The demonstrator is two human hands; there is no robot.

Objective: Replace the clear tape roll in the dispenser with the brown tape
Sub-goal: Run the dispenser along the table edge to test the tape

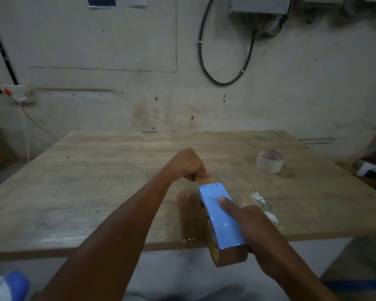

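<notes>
Dispenser (217, 216) gripped by right hand (256, 231) over near worktop (96, 181) edge; brown tape (206, 180) end pinched by left hand (188, 165). Risk: tape twisted or stuck to itself if pulled crooked.

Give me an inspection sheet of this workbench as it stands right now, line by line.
Surface: wooden table, worn, with glossy strips of tape stuck near its front edge.
Job's things: blue dispenser held over the front edge, brown tape loaded in it, its free end pulled out; clear tape roll lying flat on the table, far right.
Clutter: white scraps and a small ring right of the dispenser.
Grippers: left hand pinches the tape end; right hand holds the dispenser, index finger on top.
Cables: black cable loop on the wall; thin white wire from a wall socket.
Surroundings: stained wall, grey box mounted above.
</notes>
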